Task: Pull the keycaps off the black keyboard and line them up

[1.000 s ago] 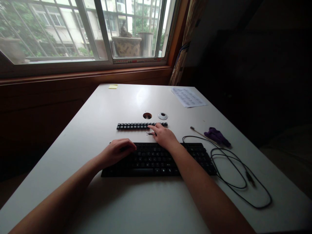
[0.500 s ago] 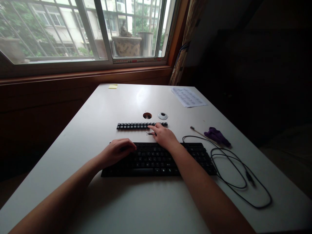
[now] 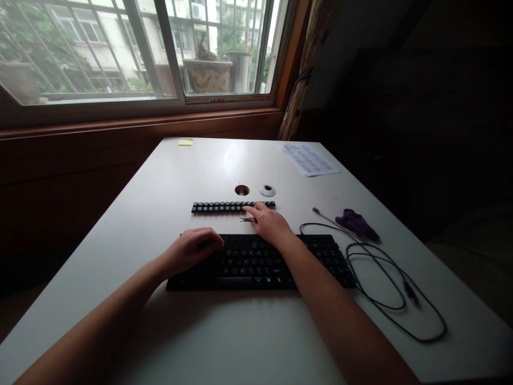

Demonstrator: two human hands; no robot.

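Observation:
A black keyboard lies across the white table. My left hand rests over its upper left part, fingers loosely bent, with a dark gap between fingers and thumb and nothing visible in it. Beyond the keyboard, loose black keycaps stand in two rows. The index finger of my right hand is stretched onto a keycap in the nearer row. From under that hand pokes a small wire-tipped tool, apparently held by the other fingers; its rear end is hidden. My right hand also covers some keycaps.
The keyboard's cable loops on the right. Above it lie a purple cloth and a thin stick-like brush. A round hole and its white cover are behind the keycaps. Papers and a yellow note lie farther back.

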